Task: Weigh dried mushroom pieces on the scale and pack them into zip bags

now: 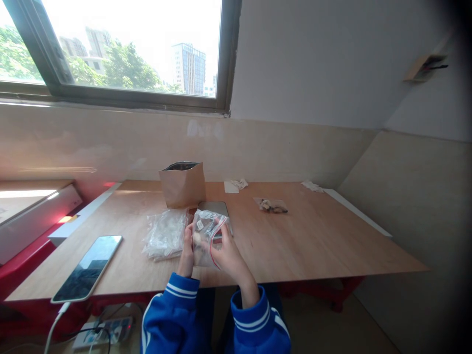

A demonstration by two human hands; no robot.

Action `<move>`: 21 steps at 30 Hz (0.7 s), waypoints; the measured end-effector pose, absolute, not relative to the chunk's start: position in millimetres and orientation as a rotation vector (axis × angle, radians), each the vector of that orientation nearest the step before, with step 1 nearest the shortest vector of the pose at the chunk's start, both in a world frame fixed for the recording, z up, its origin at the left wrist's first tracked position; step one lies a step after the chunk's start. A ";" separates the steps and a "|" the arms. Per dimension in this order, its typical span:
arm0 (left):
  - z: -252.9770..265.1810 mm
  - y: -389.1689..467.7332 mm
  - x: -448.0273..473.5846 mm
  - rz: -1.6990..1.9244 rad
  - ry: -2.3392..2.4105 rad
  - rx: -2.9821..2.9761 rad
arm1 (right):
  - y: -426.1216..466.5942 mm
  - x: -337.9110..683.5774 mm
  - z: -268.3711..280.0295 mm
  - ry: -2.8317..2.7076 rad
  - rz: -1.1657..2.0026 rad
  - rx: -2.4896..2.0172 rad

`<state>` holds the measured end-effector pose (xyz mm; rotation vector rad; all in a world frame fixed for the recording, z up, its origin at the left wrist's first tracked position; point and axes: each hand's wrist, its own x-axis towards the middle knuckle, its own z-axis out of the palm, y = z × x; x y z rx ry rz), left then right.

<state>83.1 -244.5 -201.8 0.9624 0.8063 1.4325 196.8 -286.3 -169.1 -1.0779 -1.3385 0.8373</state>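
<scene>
Both hands are at a clear zip-lock bag (202,250) with a red strip along its mouth, raised over the front edge of the table. My left hand (187,253) grips the bag's left side. At the red-edged mouth on the right is my right hand (228,250), thumb and fingers closed on the plastic; some fingertips seem to reach inside. A small pale item shows through the bag, its kind unclear. Close by on the left lies a stack of clear plastic bags (165,233). Behind the held bag, a dark flat tray-like object (214,207) is partly hidden.
An open brown paper bag (183,186) stands behind the stack. Farther right lies a small clear bag with brownish pieces (272,205). A phone (88,268) with a white cable rests at the left front. Crumpled white tissues (239,184) lie near the wall.
</scene>
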 end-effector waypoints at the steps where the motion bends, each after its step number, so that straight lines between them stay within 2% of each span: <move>1: -201.6 -243.8 82.4 1.462 0.815 0.996 | -285.7 197.1 -170.9 -1.328 0.850 -1.090; 5: -202.4 -242.1 79.9 1.506 0.926 1.128 | -284.3 198.5 -176.8 -1.287 0.909 -1.063; 9: -201.0 -245.0 79.1 1.401 0.940 1.218 | -282.6 199.0 -179.5 -1.276 0.951 -1.018; 18: -198.9 -247.1 79.1 1.388 0.931 1.157 | -269.7 186.6 -185.9 -1.103 1.034 -0.902; 21: -202.0 -245.3 79.2 1.425 0.965 1.120 | -268.6 183.8 -185.6 -1.131 0.966 -0.923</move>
